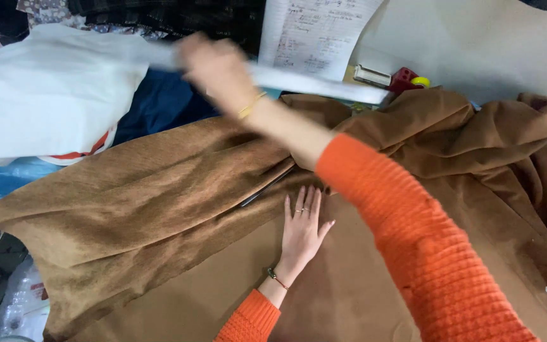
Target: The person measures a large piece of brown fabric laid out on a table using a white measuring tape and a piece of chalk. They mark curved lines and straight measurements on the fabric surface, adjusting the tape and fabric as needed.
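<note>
A large brown velvety fabric [134, 202] lies spread and folded over the table. My left hand [302, 231] rests flat on its smooth inner side, fingers apart, a ring on one finger and a bracelet at the wrist. My right hand [216, 66] is raised and blurred at the far side, gripping a long white ruler-like strip [311, 82] that runs left to right above the cloth. Both arms wear orange knit sleeves. A thin dark stick-like object [267, 187] pokes out from under the fold near my left hand.
White cloth [45, 95] and blue fabric [159, 101] lie at the far left. A sheet of handwritten paper [314, 31] sits at the back, with a red tool and yellow ball [409, 79] beside it. Plastic bags [20, 297] hang at the lower left edge.
</note>
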